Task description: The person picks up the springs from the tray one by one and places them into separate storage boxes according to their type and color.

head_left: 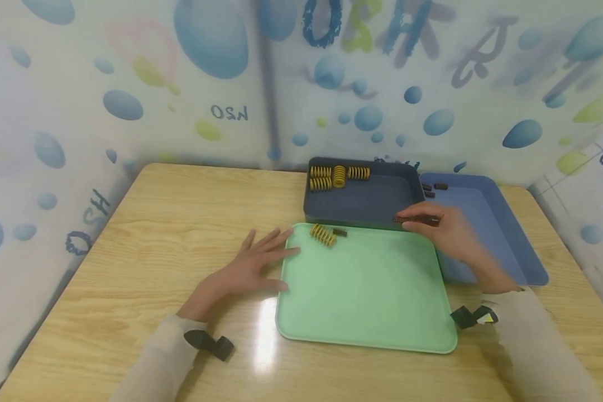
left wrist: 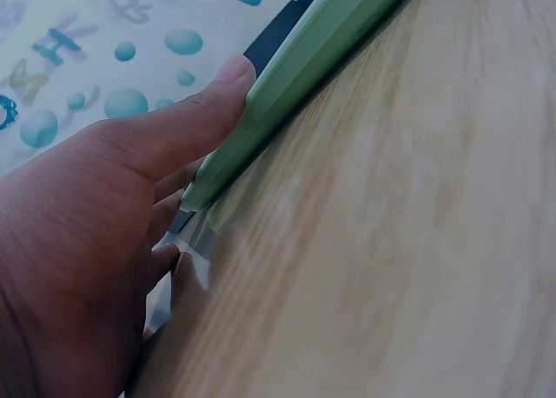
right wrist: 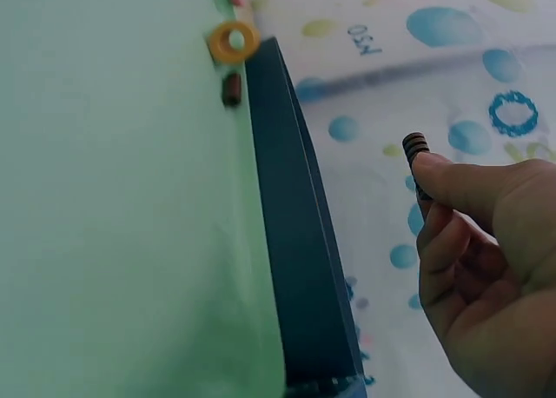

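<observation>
Between thumb and fingertips, my right hand [head_left: 449,231] pinches a small dark brown coil spring [right wrist: 416,144]. In the head view it is over the front rim of the dark tray, close to the back edge of the green tray [head_left: 362,290]. A larger yellow spring [head_left: 323,235] and another small brown spring [head_left: 339,232] lie on the green tray near its back left corner. My left hand [head_left: 253,265] has its fingers spread at that tray's left edge. In the left wrist view, its thumb [left wrist: 221,94] rests against the green rim.
Behind the green tray stands a dark grey tray [head_left: 387,195] with several yellow springs [head_left: 320,184] at its left. A blue tray [head_left: 502,234] on the right holds several brown springs [head_left: 440,186] near its back left corner. Patterned walls border the wooden table [head_left: 181,206].
</observation>
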`<action>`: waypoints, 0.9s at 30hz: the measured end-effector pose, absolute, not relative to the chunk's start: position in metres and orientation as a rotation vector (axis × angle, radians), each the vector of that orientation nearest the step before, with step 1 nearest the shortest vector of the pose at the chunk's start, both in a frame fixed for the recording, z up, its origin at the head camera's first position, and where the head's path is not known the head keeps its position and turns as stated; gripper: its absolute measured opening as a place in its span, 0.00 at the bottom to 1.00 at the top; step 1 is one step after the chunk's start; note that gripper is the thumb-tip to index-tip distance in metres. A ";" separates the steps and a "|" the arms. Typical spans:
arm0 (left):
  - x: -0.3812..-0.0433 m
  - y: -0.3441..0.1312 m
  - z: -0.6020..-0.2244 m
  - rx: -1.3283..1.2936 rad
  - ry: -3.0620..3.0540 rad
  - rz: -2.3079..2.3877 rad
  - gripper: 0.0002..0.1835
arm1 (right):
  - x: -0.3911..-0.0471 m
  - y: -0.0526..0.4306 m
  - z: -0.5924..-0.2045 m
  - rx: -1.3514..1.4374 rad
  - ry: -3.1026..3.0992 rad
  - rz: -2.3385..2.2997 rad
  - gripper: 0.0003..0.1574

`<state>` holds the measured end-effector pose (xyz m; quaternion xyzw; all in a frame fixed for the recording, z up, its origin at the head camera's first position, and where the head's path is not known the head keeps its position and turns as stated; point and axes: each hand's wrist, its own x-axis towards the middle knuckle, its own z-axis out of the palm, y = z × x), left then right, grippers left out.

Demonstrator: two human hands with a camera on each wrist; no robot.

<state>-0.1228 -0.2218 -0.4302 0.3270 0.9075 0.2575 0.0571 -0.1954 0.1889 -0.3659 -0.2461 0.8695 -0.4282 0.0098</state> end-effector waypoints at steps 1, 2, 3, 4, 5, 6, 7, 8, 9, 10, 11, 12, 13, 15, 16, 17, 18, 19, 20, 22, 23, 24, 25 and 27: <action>-0.123 -0.222 -0.430 0.989 2.749 0.783 0.39 | -0.197 0.193 -0.363 -0.745 2.746 -1.314 0.15; -0.123 -0.222 -0.430 0.988 2.749 0.782 0.39 | -0.198 0.198 -0.361 -0.724 2.767 -1.300 0.15; -0.123 -0.222 -0.430 0.987 2.748 0.782 0.39 | -0.199 0.201 -0.358 -0.705 2.784 -1.291 0.14; -0.123 -0.222 -0.430 0.986 2.749 0.781 0.39 | -0.201 0.205 -0.356 -0.690 2.797 -1.285 0.14; -0.123 -0.222 -0.430 0.987 2.751 0.779 0.39 | -0.202 0.208 -0.354 -0.683 2.817 -1.266 0.14; -0.123 -0.222 -0.430 0.988 2.751 0.778 0.39 | -0.203 0.211 -0.352 -0.675 2.833 -1.254 0.13; -0.123 -0.222 -0.430 0.989 2.752 0.779 0.39 | -0.204 0.214 -0.351 -0.670 2.851 -1.237 0.13; -0.123 -0.222 -0.430 0.991 2.753 0.779 0.39 | -0.205 0.217 -0.349 -0.667 2.864 -1.230 0.13; -0.122 -0.222 -0.429 0.992 2.752 0.782 0.39 | -0.207 0.219 -0.348 -0.669 2.876 -1.219 0.13; -0.122 -0.222 -0.429 0.994 2.752 0.783 0.39 | -0.208 0.222 -0.347 -0.670 2.883 -1.218 0.13; -0.122 -0.221 -0.429 0.995 2.751 0.784 0.39 | -0.210 0.226 -0.347 -0.665 2.888 -1.216 0.13; -0.122 -0.221 -0.429 0.995 2.749 0.787 0.39 | -0.213 0.229 -0.347 -0.658 2.889 -1.225 0.14; -0.122 -0.221 -0.429 0.994 2.749 0.788 0.39 | -0.215 0.232 -0.347 -0.654 2.896 -1.229 0.14; -0.122 -0.221 -0.428 0.993 2.747 0.788 0.39 | -0.219 0.237 -0.348 -0.643 2.900 -1.241 0.14; -0.122 -0.221 -0.428 0.992 2.747 0.787 0.39 | -0.221 0.240 -0.348 -0.639 2.907 -1.238 0.14; -0.122 -0.221 -0.428 0.991 2.746 0.787 0.39 | -0.223 0.242 -0.348 -0.634 2.916 -1.236 0.14; -0.122 -0.221 -0.428 0.991 2.747 0.786 0.39 | -0.225 0.244 -0.348 -0.628 2.920 -1.241 0.14; -0.122 -0.221 -0.428 0.991 2.746 0.787 0.39 | -0.227 0.247 -0.347 -0.615 2.927 -1.233 0.15; -0.122 -0.221 -0.428 0.991 2.747 0.786 0.39 | -0.229 0.249 -0.347 -0.602 2.936 -1.226 0.15; -0.122 -0.221 -0.428 0.993 2.748 0.787 0.39 | -0.233 0.253 -0.346 -0.571 2.955 -1.214 0.16; -0.122 -0.221 -0.428 0.993 2.747 0.787 0.39 | -0.235 0.255 -0.346 -0.549 2.962 -1.212 0.16; -0.122 -0.221 -0.428 0.994 2.746 0.788 0.39 | -0.237 0.257 -0.346 -0.528 2.966 -1.203 0.17; -0.122 -0.221 -0.428 0.993 2.745 0.788 0.39 | -0.239 0.258 -0.345 -0.506 2.972 -1.190 0.17; -0.122 -0.221 -0.428 0.992 2.745 0.789 0.39 | -0.243 0.261 -0.344 -0.481 2.976 -1.167 0.18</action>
